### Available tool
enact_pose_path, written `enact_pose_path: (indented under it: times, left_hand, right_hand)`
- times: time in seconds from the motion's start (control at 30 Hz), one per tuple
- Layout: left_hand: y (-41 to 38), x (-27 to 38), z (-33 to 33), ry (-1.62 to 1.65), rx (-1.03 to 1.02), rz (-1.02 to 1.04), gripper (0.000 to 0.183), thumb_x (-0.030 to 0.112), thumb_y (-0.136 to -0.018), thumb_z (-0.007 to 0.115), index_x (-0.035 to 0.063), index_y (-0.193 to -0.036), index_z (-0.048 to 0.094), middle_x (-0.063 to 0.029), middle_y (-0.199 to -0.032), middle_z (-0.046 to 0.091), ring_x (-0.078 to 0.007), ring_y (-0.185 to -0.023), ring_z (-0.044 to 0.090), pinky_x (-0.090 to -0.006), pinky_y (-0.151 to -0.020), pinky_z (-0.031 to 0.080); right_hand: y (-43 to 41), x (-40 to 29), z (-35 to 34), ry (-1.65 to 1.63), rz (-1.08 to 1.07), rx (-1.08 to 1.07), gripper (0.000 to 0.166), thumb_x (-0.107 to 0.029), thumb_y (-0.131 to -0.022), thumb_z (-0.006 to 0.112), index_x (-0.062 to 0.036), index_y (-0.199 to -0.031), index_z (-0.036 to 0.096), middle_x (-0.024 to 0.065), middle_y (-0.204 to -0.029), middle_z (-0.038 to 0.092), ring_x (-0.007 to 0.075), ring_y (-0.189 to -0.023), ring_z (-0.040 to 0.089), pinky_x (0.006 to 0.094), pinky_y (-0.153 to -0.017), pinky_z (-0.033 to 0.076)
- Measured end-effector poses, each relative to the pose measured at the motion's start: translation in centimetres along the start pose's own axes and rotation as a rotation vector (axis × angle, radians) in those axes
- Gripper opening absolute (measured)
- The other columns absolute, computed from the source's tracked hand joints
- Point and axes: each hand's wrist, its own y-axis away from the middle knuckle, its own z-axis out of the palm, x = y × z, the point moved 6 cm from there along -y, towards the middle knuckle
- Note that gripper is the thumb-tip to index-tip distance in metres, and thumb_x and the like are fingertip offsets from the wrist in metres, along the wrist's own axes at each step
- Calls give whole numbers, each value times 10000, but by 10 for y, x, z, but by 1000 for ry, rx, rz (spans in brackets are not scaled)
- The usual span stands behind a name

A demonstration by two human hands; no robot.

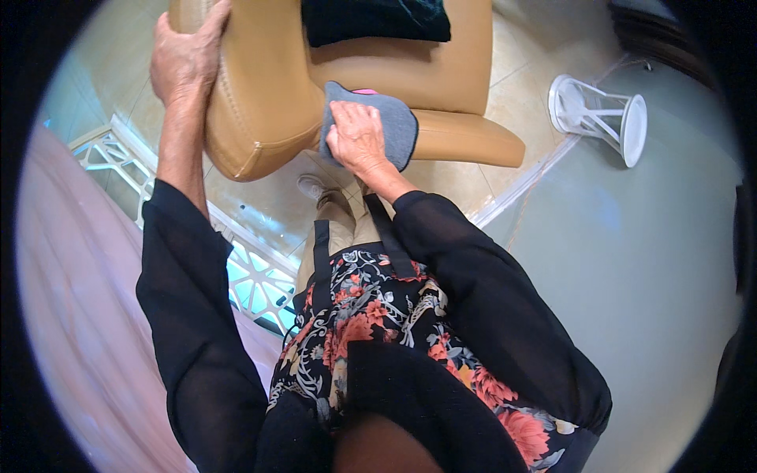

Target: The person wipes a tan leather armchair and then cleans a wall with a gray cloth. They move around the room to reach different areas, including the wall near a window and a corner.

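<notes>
A tan leather armchair [266, 106] with stitched seams stands before me, seen from above. My left hand [188, 59] rests on the outer edge of its backrest or arm, thumb spread from the fingers. Under my right hand [358, 136] is a grey cloth pad or mitt [402, 127] with dark edging, pressed against the chair near the seat's corner; my fingers are bent onto it. A bit of pink shows at the cloth's top edge. On the seat lies a dark green velvet cushion [378, 20].
A white round-ended stand [633, 130] lies on its side on the floor at right. White lattice panels [260, 284] and a pale pink curtain [89, 284] are at left. A white floor strip [526, 183] separates beige tiles from a grey-green surface. Dark objects stand at upper right.
</notes>
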Motion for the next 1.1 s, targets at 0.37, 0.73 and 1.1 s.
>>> enact_pose_path:
  times: [0.37,0.73,1.1]
  left_hand:
    - [-2,-5,-4,45,-5,0,781,588,-631,643,33,-1163,505,-153,-1036,609,-276,-971,579,-357,-863,419]
    - [4,1,-4,96,-37,2,747,540,-652,665,19,-1163,508,-154,-1046,601,-259,-970,574,-338,-871,414]
    - [6,0,-3,123,-19,-19,740,526,-659,675,26,-1172,489,-139,-1040,603,-248,-958,580,-339,-860,423]
  right_hand:
    - [22,45,-26,61,-11,31,243,-74,-595,616,-63,-831,561,61,-814,569,229,-834,539,377,-777,382]
    - [69,220,-116,463,220,-41,68,-111,-655,544,-111,-722,558,63,-750,570,259,-747,554,420,-656,406]
    - [80,325,-131,419,992,-780,549,-522,-756,475,-178,-1175,557,84,-1202,546,257,-1119,503,414,-919,388]
